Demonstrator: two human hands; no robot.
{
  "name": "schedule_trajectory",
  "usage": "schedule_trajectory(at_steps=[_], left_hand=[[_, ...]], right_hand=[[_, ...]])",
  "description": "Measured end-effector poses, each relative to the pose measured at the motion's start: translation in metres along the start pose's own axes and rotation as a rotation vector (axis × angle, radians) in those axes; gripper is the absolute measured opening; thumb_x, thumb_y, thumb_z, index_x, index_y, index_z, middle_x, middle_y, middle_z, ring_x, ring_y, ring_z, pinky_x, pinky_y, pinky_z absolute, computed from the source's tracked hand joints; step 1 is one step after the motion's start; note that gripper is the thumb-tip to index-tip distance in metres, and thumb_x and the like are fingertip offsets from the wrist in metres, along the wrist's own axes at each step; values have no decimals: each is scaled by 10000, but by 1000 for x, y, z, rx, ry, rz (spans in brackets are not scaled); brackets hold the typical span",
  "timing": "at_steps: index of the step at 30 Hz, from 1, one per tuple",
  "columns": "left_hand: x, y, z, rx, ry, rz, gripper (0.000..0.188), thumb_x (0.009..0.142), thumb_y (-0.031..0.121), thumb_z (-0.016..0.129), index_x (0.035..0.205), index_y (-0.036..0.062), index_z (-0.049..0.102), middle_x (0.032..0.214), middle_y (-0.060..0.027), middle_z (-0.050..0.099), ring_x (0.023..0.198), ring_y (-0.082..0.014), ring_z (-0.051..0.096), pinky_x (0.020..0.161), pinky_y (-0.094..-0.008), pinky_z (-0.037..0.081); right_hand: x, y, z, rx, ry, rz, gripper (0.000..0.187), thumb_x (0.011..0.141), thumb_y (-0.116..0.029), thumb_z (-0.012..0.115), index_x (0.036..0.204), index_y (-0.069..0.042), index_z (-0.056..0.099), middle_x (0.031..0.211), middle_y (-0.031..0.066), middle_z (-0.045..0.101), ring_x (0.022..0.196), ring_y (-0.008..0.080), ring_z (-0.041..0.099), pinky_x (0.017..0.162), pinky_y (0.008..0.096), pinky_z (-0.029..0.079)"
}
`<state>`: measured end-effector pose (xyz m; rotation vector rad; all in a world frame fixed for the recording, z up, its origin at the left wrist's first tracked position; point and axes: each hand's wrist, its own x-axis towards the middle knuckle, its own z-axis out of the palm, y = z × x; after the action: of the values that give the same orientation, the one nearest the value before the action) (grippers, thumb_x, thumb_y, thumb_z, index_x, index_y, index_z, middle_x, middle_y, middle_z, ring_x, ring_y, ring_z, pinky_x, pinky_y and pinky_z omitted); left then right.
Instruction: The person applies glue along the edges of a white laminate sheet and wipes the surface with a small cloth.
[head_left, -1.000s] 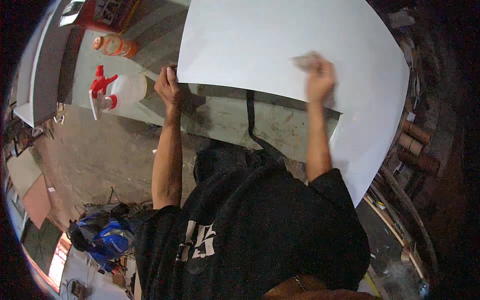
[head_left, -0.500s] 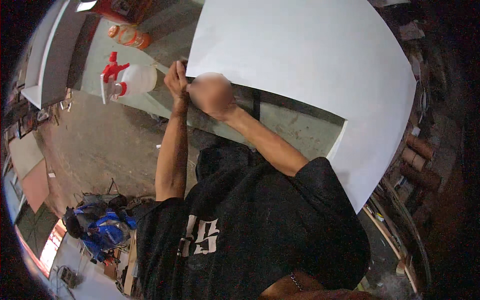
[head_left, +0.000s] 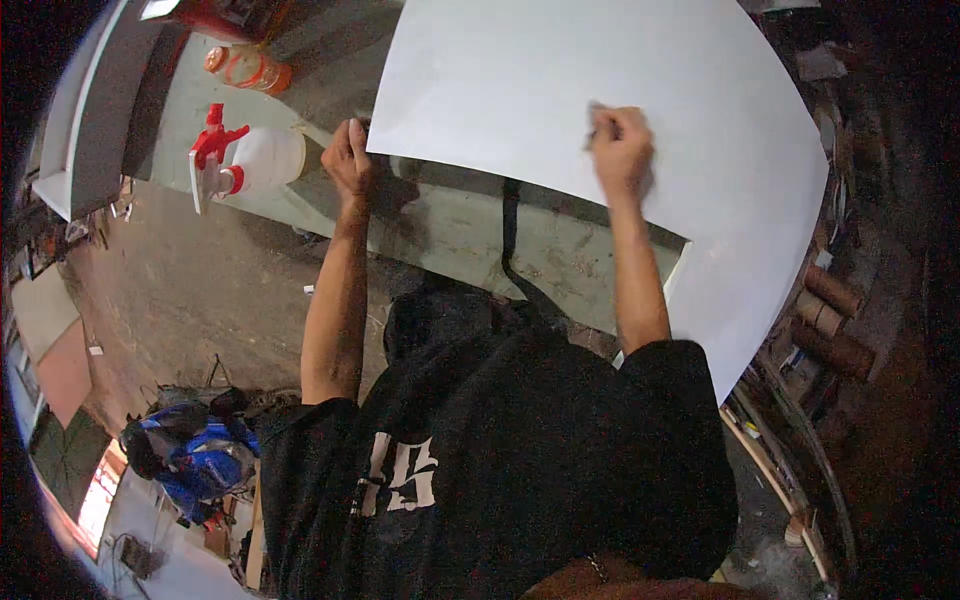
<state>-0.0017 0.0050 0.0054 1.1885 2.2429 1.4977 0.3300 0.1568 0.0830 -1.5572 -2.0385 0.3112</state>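
Note:
A large white sheet (head_left: pixel 500 70) with a stepped lower edge lies over a grey-green work table (head_left: pixel 570 265). By the sheet's left corner is my left hand (head_left: pixel 348 165), its fingers curled with the thumb up; a bit of something dark shows at the fingertips, too small to name. My right hand (head_left: pixel 622 150) is over the sheet, slightly blurred, its fingers closed on a small dark piece (head_left: pixel 596 112) whose kind I cannot make out. A black strip (head_left: pixel 510 225) runs from under the sheet's edge across the table toward me.
Left of my left hand stand a white spray bottle (head_left: pixel 268 158) with a red trigger head and an orange bottle (head_left: pixel 250 70). Brown rolls (head_left: pixel 835 290) lie beyond the table at right. A blue and black shape (head_left: pixel 205 450), unclear, is at lower left.
My right hand has left the spot beside my left hand at the sheet's corner and moved right, over the sheet. My left hand stays at the corner.

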Motion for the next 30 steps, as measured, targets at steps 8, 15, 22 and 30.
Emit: schedule_trajectory(at_steps=[8, 15, 22, 30], left_hand=[[2, 8, 3, -57, 40, 76, 346, 1014, 239, 467, 841, -20, 619, 692, -132, 582, 602, -252, 538, 607, -353, 449], [3, 4, 1, -42, 20, 69, 337, 1013, 221, 463, 848, -22, 629, 695, -139, 584, 600, -264, 543, 600, -351, 446], [2, 5, 1, -19, 16, 18, 360, 1014, 241, 460, 852, -20, 649, 700, -143, 600, 608, -270, 568, 605, -368, 455], [1, 3, 2, -37, 34, 32, 380, 1014, 272, 461, 849, -15, 648, 696, -141, 599, 610, -247, 567, 600, -353, 447]], right_hand=[[18, 49, -28, -100, -45, 1, 48, 854, -111, 668, 850, -72, 695, 930, 92, 673, 857, 285, 645, 748, 421, 517], [30, 75, -40, -22, -110, 16, 87, 827, -135, 704, 872, -62, 696, 959, 87, 673, 932, 270, 627, 840, 407, 468], [29, 60, -49, -27, -194, 39, 94, 826, -128, 705, 870, -45, 698, 883, 92, 667, 895, 270, 646, 823, 372, 479], [10, 51, -23, 25, -101, -106, 25, 872, -1, 656, 849, -9, 664, 866, 93, 707, 669, 146, 630, 599, 295, 517]])
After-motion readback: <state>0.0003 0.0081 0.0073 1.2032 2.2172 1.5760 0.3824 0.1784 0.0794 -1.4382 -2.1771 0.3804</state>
